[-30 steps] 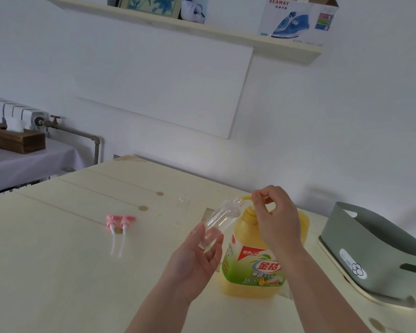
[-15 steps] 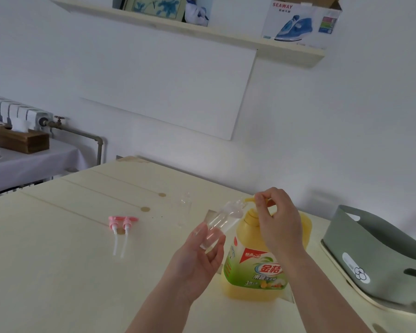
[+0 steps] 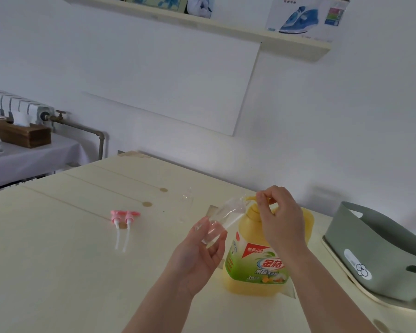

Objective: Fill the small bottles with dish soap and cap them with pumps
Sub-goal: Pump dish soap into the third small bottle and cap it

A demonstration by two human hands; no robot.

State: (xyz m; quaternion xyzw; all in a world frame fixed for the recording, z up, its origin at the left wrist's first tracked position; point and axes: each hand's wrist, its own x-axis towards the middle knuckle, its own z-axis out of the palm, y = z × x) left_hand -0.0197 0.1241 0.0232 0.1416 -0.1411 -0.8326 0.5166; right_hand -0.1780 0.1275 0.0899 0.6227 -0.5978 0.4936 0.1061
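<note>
My left hand [image 3: 199, 255] holds a small clear bottle [image 3: 222, 218], tilted with its mouth up against the yellow pump spout of the big dish soap jug [image 3: 257, 263]. My right hand [image 3: 281, 219] is closed on top of that pump head. The jug is yellow with a green and red label and stands on the pale wooden table [image 3: 58, 272]. A second small clear bottle [image 3: 187, 200] stands upright farther back. Two pink pumps [image 3: 124, 218] with white tubes lie side by side to the left.
A grey-green plastic basket [image 3: 380, 251] sits at the right table edge. The wall runs close behind the table. To the far left stand a cloth-covered side table [image 3: 29, 157] with a wooden box and a radiator. A shelf overhead holds boxes.
Both hands, the clear bottle and the jug keep the same pose. Only the view has shifted slightly.
</note>
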